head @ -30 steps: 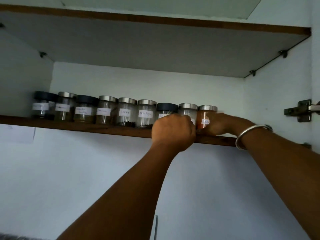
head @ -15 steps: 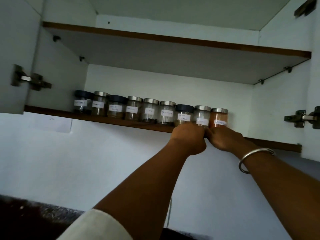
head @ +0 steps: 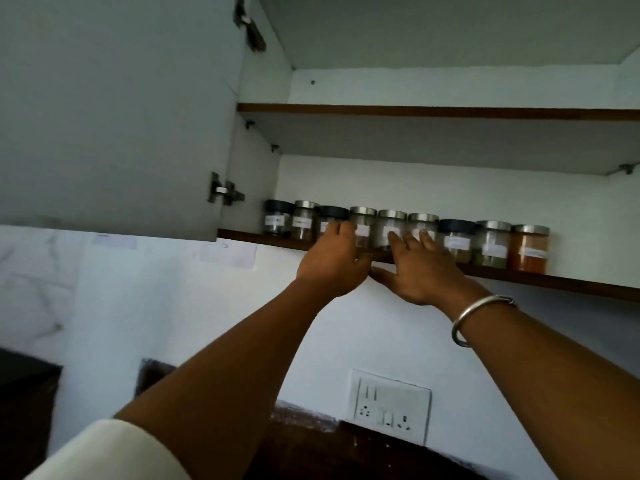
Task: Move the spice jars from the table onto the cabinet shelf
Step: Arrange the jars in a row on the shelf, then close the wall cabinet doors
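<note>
Standing in a single row across the middle of the frame, nine small clear glass spice jars [head: 391,233] with white paper labels line the front of the lower cabinet shelf [head: 571,283], a white board with a dark brown wooden edge; each jar just beside its neighbour. Three carry dark blue-black lids, the rest brushed metal lids, and the rightmost metal-lidded jar of orange-red powder [head: 529,249] ends the row, with a jar of greenish contents [head: 491,243] at its left. The left hand [head: 330,263] is raised in front of the third and fourth jars from the left, its fingers [head: 341,230] pressed loosely together and lying against the jar fronts, gripping nothing that can be made out. The right hand [head: 419,271] is just beside it, thumb reaching toward the left hand, fingers [head: 394,239] spread flat over the fifth and sixth jars, holding nothing. A plain silver metal bangle [head: 478,318] circles the right wrist, and a cream sleeve [head: 107,452] shows at the lower left. Above the jars runs a second, upper shelf [head: 433,110]. The open white cabinet door [head: 114,112] fills the upper left, with a metal hinge [head: 223,192] on its inner edge. Low on the white wall sits a white switch-and-socket plate [head: 391,408].
</note>
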Motion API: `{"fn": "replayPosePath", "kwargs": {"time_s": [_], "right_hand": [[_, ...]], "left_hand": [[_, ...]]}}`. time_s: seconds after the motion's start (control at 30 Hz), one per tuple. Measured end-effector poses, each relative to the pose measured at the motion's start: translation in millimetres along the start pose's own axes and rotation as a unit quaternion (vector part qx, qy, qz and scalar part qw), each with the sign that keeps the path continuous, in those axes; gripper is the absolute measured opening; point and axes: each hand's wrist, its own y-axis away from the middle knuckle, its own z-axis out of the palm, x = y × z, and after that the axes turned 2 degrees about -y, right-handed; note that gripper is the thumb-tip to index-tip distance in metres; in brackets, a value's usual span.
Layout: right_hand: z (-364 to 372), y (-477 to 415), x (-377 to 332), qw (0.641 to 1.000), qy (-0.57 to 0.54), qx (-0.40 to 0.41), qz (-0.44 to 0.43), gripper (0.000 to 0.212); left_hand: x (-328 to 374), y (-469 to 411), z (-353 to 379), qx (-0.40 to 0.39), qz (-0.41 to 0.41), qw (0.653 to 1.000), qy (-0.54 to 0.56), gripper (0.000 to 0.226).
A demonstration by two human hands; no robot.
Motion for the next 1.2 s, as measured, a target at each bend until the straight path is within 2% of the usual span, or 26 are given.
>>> {"fn": "replayPosePath", "kwargs": {"time_s": [0.27,0.6,0.73,0.83,0.97,1.1,1.2], "right_hand": [[-20,27,-102,0.992,-0.038,0.027,-0.117,0.084],[-33,77,-227,0.975,-0.095,-0.002,-0.201,0.084],[-50,85,-277,0.966,-0.108,0.023,-0.234,0.087],[-62,87,-313,0.952,-0.15,0.053,-0.262,0.093],[-73,91,-363,0.942,-0.192,0.069,-0.265,0.096],[-81,98,-408,0.938,-0.199,0.098,-0.268,0.097],[-86,101,-434,0.935,-0.204,0.128,-0.261,0.099]], "left_hand": [[-49,60,-108,0.062,-0.125,0.99,-0.024,0.05],[-98,143,-215,0.129,-0.218,0.965,-0.073,0.055],[-121,162,-257,0.158,-0.246,0.953,-0.083,0.053],[-147,177,-281,0.149,-0.253,0.95,-0.107,0.051],[-176,200,-309,0.125,-0.214,0.956,-0.159,0.042],[-184,213,-336,0.206,-0.182,0.941,-0.198,0.023],[-190,215,-356,0.248,-0.172,0.934,-0.192,0.02]]}}
